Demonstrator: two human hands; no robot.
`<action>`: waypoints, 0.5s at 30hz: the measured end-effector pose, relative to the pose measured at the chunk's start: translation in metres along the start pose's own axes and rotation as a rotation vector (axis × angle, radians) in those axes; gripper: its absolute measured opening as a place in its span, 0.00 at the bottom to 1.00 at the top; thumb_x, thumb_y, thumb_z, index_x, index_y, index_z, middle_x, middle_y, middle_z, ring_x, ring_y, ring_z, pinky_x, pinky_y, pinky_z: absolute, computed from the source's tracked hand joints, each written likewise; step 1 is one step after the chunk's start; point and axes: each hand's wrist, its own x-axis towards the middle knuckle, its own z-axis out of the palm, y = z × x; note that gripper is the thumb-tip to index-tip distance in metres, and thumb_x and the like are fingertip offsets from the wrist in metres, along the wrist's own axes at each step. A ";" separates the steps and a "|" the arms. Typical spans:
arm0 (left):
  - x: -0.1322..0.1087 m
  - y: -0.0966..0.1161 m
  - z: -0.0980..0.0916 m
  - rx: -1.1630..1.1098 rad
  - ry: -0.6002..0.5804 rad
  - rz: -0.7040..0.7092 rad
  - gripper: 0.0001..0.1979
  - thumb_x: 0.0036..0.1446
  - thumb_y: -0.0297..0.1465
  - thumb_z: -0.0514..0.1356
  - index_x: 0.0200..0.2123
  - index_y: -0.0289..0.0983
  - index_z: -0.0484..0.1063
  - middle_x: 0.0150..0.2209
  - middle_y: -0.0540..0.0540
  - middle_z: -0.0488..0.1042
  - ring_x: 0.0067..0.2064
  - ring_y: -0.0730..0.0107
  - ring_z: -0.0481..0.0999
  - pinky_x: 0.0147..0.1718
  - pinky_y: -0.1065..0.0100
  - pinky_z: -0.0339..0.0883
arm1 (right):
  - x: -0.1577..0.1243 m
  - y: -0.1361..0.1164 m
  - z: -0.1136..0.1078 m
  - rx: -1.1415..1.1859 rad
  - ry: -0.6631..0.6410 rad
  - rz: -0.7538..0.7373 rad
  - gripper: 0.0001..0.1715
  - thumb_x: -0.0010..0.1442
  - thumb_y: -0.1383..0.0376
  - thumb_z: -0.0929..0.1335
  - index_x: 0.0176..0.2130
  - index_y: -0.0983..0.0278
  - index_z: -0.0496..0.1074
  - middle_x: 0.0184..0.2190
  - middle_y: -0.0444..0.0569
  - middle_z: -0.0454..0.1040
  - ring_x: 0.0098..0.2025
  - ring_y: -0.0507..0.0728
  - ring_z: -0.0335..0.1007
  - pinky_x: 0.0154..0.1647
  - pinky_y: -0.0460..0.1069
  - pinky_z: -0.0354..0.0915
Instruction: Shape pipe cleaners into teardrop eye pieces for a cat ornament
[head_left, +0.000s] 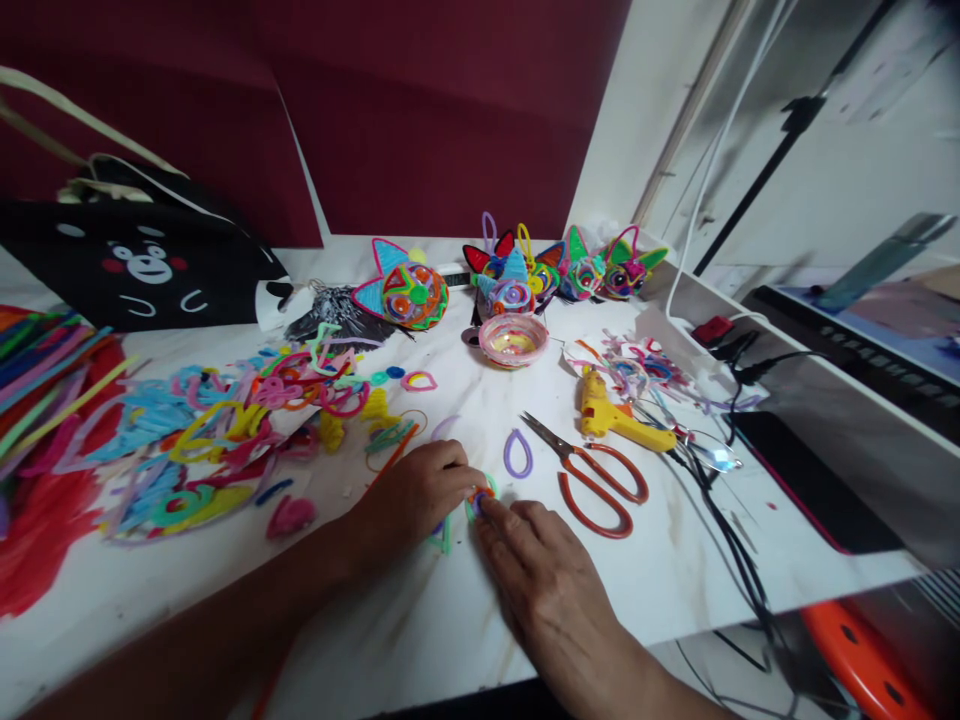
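Note:
My left hand (420, 490) and my right hand (546, 565) meet over the white table. Between their fingertips is a small coiled pipe-cleaner piece (482, 497) in orange, purple and green. Both hands have their fingers closed on it, and they cover part of it. An orange pipe cleaner (394, 455) runs up beside my left hand, and a green bent piece (442, 537) shows beneath that hand. Just beyond my right hand lies a purple teardrop loop (518, 454). Scissors with orange handles (585, 470) rest to its right, their blades apart.
Bent pipe-cleaner pieces (217, 430) spread over the left side, near a black bag (142, 265). At the back stand a pink coiled bowl (514, 342) and several colourful eared ornaments (412, 295). A yellow glue gun (622, 420), cables (724, 520) and a dark phone-like slab (814, 490) lie right.

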 end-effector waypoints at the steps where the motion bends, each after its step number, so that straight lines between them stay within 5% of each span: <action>1: 0.000 0.000 0.000 -0.010 0.000 0.001 0.12 0.63 0.24 0.52 0.36 0.38 0.77 0.34 0.47 0.69 0.36 0.70 0.69 0.36 0.70 0.62 | 0.000 0.000 0.000 0.000 0.002 -0.001 0.16 0.67 0.73 0.61 0.51 0.70 0.72 0.54 0.54 0.73 0.46 0.61 0.66 0.47 0.54 0.71; 15: 0.004 -0.003 0.000 0.129 0.016 0.098 0.10 0.63 0.25 0.55 0.36 0.39 0.77 0.31 0.48 0.70 0.34 0.70 0.68 0.34 0.67 0.58 | -0.001 0.000 0.006 0.021 0.007 0.024 0.17 0.66 0.75 0.62 0.51 0.68 0.72 0.54 0.53 0.73 0.44 0.60 0.66 0.44 0.54 0.72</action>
